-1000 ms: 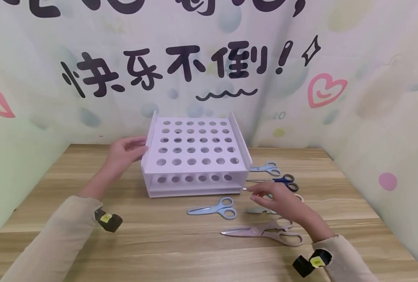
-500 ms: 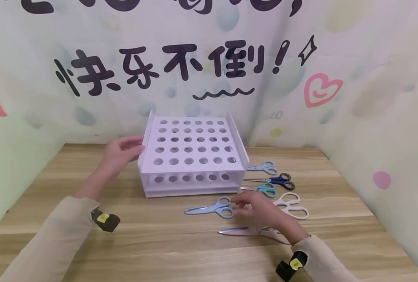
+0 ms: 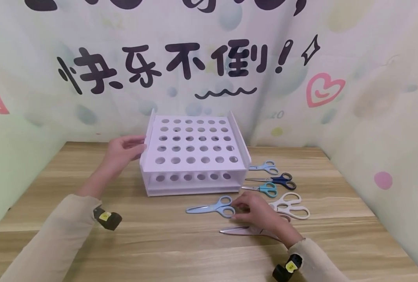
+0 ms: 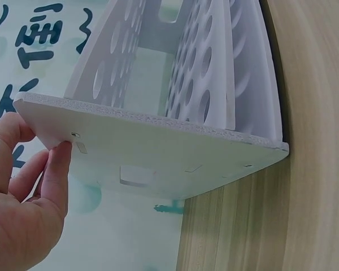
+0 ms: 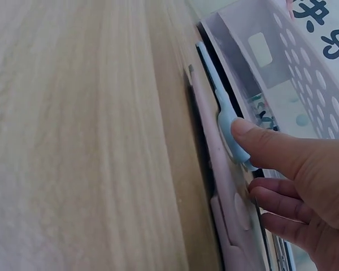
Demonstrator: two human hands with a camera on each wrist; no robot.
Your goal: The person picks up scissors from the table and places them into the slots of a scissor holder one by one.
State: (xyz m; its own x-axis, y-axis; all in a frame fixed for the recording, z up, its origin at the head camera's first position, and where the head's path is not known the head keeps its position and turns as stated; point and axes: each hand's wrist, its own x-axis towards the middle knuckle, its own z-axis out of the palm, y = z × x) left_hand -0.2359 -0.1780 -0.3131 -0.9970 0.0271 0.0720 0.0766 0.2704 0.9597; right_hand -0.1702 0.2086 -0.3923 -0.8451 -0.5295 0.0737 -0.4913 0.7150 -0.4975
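A white rack (image 3: 191, 164) with rows of round holes stands at the back of the wooden table. The fingers of my left hand (image 3: 120, 154) touch its left side panel, seen close up in the left wrist view (image 4: 135, 152). Light blue scissors (image 3: 212, 207) lie before the rack, tips leftward. Beside their handle loops is my right hand (image 3: 258, 213), thumb and fingers apart. In the right wrist view, the thumb (image 5: 243, 127) overlaps the light blue handle (image 5: 229, 132); firm contact cannot be told. Pink scissors (image 3: 235, 231) lie partly hidden under this hand.
Right of the rack lie more scissors: a light blue pair (image 3: 270, 167), a dark blue pair (image 3: 283, 180), a teal pair (image 3: 268, 189) and a white-handled pair (image 3: 293, 211). A printed cloth wall (image 3: 180, 105) rises behind the table (image 3: 152, 243).
My right hand has moved left and toward me, from over the teal and white scissors to the light blue scissors' handles. My left hand stays at the rack's side.
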